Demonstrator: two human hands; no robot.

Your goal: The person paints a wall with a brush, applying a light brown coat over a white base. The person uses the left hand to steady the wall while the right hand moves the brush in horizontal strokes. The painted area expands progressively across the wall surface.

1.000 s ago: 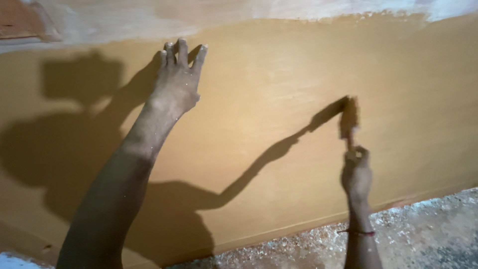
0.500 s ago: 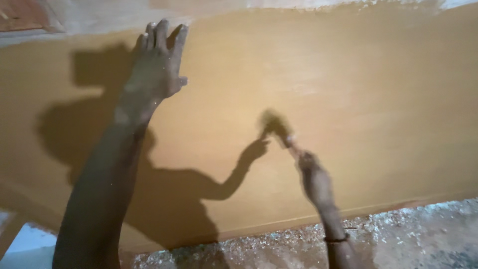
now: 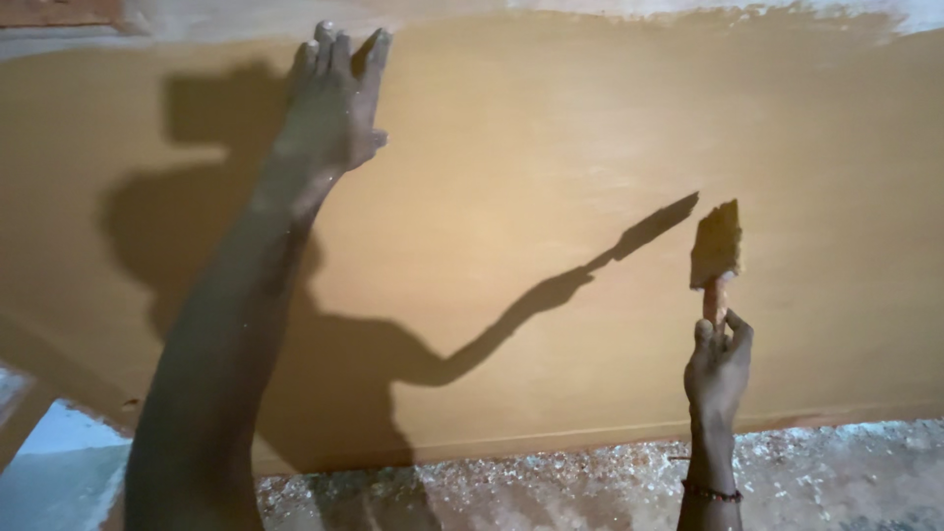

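A large tan board (image 3: 551, 147), smeared with a wet ochre coating, fills most of the view. My left hand (image 3: 334, 98) lies flat against its upper left, fingers stretched up toward the top edge. My right hand (image 3: 718, 364) grips the reddish handle of a wide brush (image 3: 715, 246) whose bristle head is loaded with the same ochre coating and rests on the board at the right. A thin beaded band circles my right wrist.
Below the board runs a rough, speckled grey floor (image 3: 836, 472) with white flecks. A pale whitish strip (image 3: 246, 20) lines the board's top edge. Shadows of both arms fall across the board's left and middle. A bluish surface (image 3: 59, 462) shows at the bottom left.
My right hand swept the brush left toward the board's middle, then back right and upright. My left hand has crept higher up the board.
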